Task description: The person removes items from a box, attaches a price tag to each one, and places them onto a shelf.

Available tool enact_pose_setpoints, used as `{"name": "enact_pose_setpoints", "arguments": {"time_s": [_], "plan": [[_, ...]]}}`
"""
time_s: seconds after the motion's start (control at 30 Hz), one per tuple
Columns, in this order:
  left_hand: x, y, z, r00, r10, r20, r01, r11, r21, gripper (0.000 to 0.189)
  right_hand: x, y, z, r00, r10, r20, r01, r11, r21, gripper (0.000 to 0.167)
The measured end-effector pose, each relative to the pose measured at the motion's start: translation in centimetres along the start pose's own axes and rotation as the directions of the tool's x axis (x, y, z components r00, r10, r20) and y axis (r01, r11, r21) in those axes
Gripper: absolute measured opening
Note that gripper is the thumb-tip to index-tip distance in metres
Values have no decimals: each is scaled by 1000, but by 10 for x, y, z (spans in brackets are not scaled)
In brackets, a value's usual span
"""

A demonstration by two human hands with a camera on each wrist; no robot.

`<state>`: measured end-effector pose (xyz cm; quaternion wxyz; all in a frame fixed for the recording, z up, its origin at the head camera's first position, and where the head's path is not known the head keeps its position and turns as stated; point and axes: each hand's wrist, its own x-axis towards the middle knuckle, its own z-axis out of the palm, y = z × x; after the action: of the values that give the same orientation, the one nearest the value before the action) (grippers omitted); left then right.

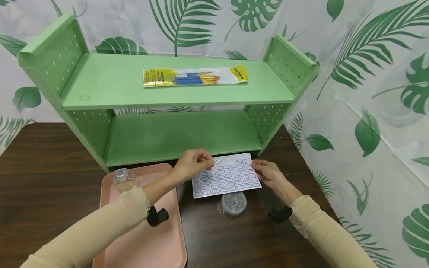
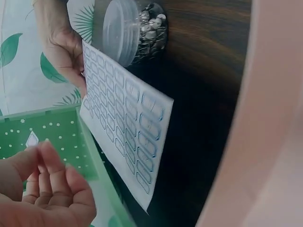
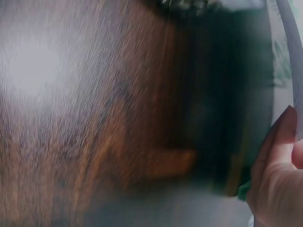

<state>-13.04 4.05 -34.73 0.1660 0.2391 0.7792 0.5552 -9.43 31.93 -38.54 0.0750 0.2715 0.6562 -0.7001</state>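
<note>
My left hand (image 1: 196,163) pinches a small white label (image 2: 32,139) with a blue border between thumb and index finger. The label is off the sheet, above its far left part in the head view. My right hand (image 1: 269,175) grips the right edge of the white label sheet (image 1: 228,176), which carries rows of blue-bordered labels and a bare strip along its top. The sheet is held tilted above the table. Just in front of it stands a clear lidded jar (image 1: 233,204) of small silvery pieces, whose kind I cannot tell.
A pink tray (image 1: 144,245) lies at the left, with a clear glass bottle (image 1: 125,180) on it partly behind my left sleeve. A green two-level shelf (image 1: 184,136) stands behind the sheet. On its upper board lies a packet of paintbrushes (image 1: 195,77).
</note>
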Motion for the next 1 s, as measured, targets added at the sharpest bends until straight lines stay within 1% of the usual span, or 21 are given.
{"name": "enact_pose_setpoints", "arguments": {"time_s": [0.07, 0.17, 0.3, 0.4, 0.47, 0.53, 0.57, 0.6, 0.63, 0.67, 0.7, 0.73, 0.77, 0.83, 0.9, 0.93, 0.97, 1.0], "plan": [[-3, -3, -1, 999, -34, 29, 34, 999, -14, 10, 4, 2, -4, 999, 18, -27, -18, 1000, 4, 25], [-8, -8, -1, 996, -67, 60, 68, 997, -20, 9, 10, 5, -9, 997, 35, -71, -35, 999, -3, 25], [-13, -16, 3, 989, -115, 98, 119, 992, -34, 9, 17, 8, -14, 994, 29, -109, -31, 999, -17, 22], [-17, -20, 8, 984, -130, 123, 135, 990, -32, 10, 21, 10, -18, 993, 18, -114, -22, 999, -30, 21], [-18, -23, 12, 983, -124, 133, 128, 991, -26, 9, 23, 12, -20, 994, 4, -105, -8, 999, -45, 23], [-19, -24, 16, 982, -123, 142, 128, 991, -27, 9, 23, 13, -21, 994, -23, -104, 14, 996, -93, 28], [-19, -24, 17, 982, -122, 144, 127, 991, -29, 9, 23, 13, -21, 994, -49, -102, 35, 991, -128, 30], [-19, -24, 19, 982, -124, 145, 130, 991, -29, 10, 22, 14, -21, 991, -85, -104, 66, 981, -181, 32], [-19, -24, 20, 981, -127, 144, 132, 991, -26, 10, 20, 14, -21, 986, -132, -105, 103, 964, -245, 33], [-20, -23, 22, 981, -131, 141, 136, 990, -26, 9, 17, 14, -19, 977, -183, -108, 141, 938, -316, 34], [-20, -22, 23, 981, -133, 138, 137, 990, -20, 9, 12, 14, -17, 964, -245, -102, 190, 904, -383, 32], [-20, -21, 25, 982, -130, 135, 133, 991, -11, 9, 7, 14, -15, 945, -314, -87, 246, 862, -443, 28], [-20, -21, 26, 984, -123, 133, 124, 992, 0, 8, 0, 14, -11, 921, -385, -59, 306, 808, -503, 25], [-21, -19, 29, 987, -103, 125, 100, 995, 23, 7, -16, 15, -1, 855, -518, 31, 436, 686, -582, 17], [-21, -17, 32, 990, -74, 120, 68, 996, 53, 7, -33, 16, 10, 772, -619, 147, 564, 560, -607, 10], [-22, -16, 34, 991, -60, 117, 52, 997, 65, 7, -41, 18, 16, 733, -650, 201, 616, 508, -602, 7], [-22, -15, 36, 992, -45, 115, 36, 996, 75, 6, -48, 19, 21, 694, -673, 254, 665, 465, -585, 6], [-23, -14, 38, 993, -36, 113, 27, 996, 85, 6, -55, 21, 25, 659, -690, 300, 706, 428, -565, 6]]}}
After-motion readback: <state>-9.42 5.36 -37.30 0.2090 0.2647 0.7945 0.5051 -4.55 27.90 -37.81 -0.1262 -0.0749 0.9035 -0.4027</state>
